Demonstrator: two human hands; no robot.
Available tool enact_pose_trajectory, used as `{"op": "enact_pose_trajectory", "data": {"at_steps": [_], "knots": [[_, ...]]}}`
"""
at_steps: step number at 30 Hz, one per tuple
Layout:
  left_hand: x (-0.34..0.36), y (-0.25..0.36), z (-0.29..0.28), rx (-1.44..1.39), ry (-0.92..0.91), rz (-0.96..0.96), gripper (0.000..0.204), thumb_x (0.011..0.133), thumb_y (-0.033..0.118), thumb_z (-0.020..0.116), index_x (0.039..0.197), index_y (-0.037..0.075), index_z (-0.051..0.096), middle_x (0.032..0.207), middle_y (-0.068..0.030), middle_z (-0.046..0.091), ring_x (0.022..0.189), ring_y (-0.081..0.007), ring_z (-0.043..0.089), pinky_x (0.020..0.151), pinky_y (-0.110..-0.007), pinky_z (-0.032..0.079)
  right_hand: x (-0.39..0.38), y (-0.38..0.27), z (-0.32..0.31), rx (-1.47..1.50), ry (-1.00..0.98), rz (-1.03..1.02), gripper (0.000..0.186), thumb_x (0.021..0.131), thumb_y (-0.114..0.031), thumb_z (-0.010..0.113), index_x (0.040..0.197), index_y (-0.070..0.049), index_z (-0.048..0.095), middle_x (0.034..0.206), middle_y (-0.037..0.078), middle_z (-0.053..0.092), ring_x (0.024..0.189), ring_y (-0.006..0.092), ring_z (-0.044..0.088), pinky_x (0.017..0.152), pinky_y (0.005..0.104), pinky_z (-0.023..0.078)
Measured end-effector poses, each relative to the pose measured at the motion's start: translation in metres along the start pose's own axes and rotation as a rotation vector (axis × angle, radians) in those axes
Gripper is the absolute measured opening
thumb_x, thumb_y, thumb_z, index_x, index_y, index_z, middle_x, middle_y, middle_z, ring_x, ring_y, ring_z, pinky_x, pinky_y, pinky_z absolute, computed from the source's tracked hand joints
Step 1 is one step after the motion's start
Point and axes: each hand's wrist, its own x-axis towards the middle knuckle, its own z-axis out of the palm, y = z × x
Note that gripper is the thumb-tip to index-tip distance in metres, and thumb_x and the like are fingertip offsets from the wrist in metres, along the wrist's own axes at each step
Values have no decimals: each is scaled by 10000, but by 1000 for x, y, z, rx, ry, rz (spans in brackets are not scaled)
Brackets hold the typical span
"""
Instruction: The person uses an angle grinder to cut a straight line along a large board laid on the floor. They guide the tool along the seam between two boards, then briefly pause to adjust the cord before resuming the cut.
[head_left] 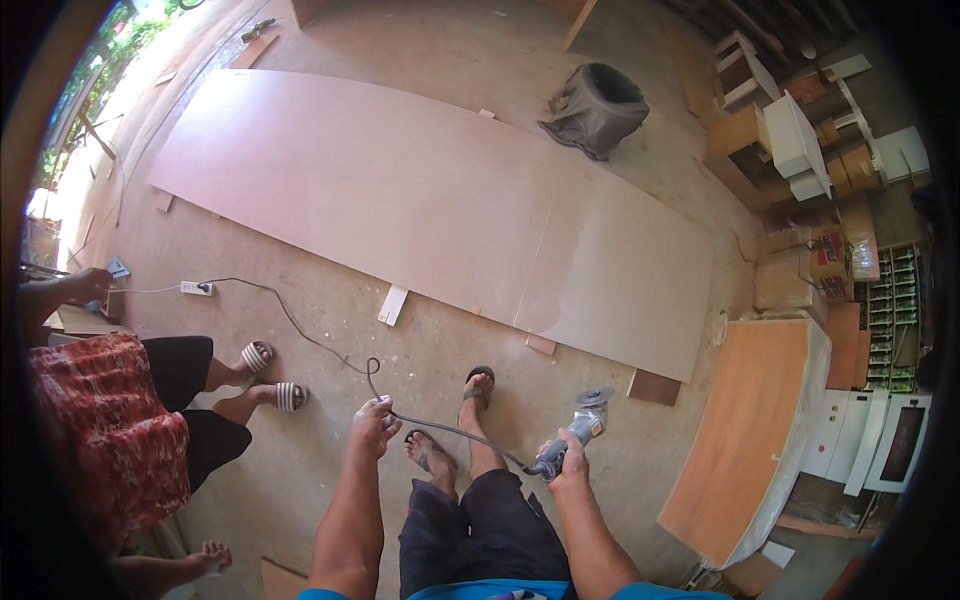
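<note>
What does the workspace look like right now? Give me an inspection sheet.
Surface: bare concrete floor, dusty.
Job's things: angle grinder in the right hand; large plywood sheet lying flat on small wood blocks.
Clutter: wood offcut by the sheet's edge, grey bag, stacked boxes.
Hands: left hand closed on the cable; right closed on the grinder.
Cables: power cable runs to a white power strip.
Surroundings: seated person in red patterned top; orange board at right.

- Brown cardboard boxes point(848, 168) stacked on the floor along the right wall.
- A red-and-white printed carton point(828, 262) below them, just above the green-fronted shelf rack point(890, 310).
</note>
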Motion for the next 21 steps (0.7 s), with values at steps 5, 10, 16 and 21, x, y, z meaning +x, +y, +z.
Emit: {"op": "enact_pose_trajectory", "data": {"at_steps": [5,10,16,21], "knots": [[-6,34,46,130,75,116,276,985,188,755,1246,107,720,952,26,612,774,-103,561,744,-322,588,41,-50,24,-52,115,-64,301,923,-305,772,1011,-90,580,782,94,624,668,267,659,623,429,573],[-4,73,83,55,40,247,292,967,233,810,1235,130,754,875,54,621,725,-54,549,595,-228,474,58,-112,76,-158,-78,-84,322,953,-384,728,922,-137,524,716,3,544,565,182,550,527,362,477],[18,117,52,-421,57,316,202,941,218,789,1127,196,711,815,91,526,659,-47,459,545,-231,378,51,-127,160,-259,-146,-271,407,943,-422,732,1083,-76,570,836,64,604,687,213,616,597,362,519],[47,229,-54,-629,154,388,187,931,235,784,860,227,610,756,74,490,549,-44,384,423,-231,272,27,-128,260,-319,-182,-271,377,949,-412,716,1069,-91,558,815,68,610,670,212,625,567,356,522]]}}
